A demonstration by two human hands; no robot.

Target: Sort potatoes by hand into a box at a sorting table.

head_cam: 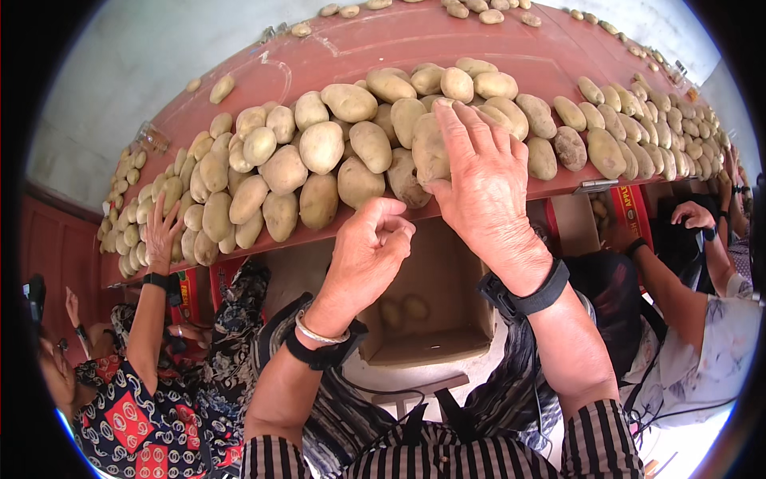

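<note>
Potatoes (322, 147) lie heaped along the near edge of a red table (335, 54). My right hand (479, 161) rests over a large potato (429, 146) near the middle of the heap, its fingers reaching across the top; its palm side is hidden. Just in front of the table edge, my left hand (374, 245) hangs with its fingers curled and seems to hold nothing. Below the edge, between my knees, an opened cardboard box (425, 353) has a few potatoes (416, 306) at its bottom.
Co-workers sit close on both sides; one person's hand (158, 230) touches potatoes at the left. Another person's arm (670, 281) reaches under the table at the right. A metal latch (595, 186) sits on the table edge. A glass jar (152, 136) lies at the left.
</note>
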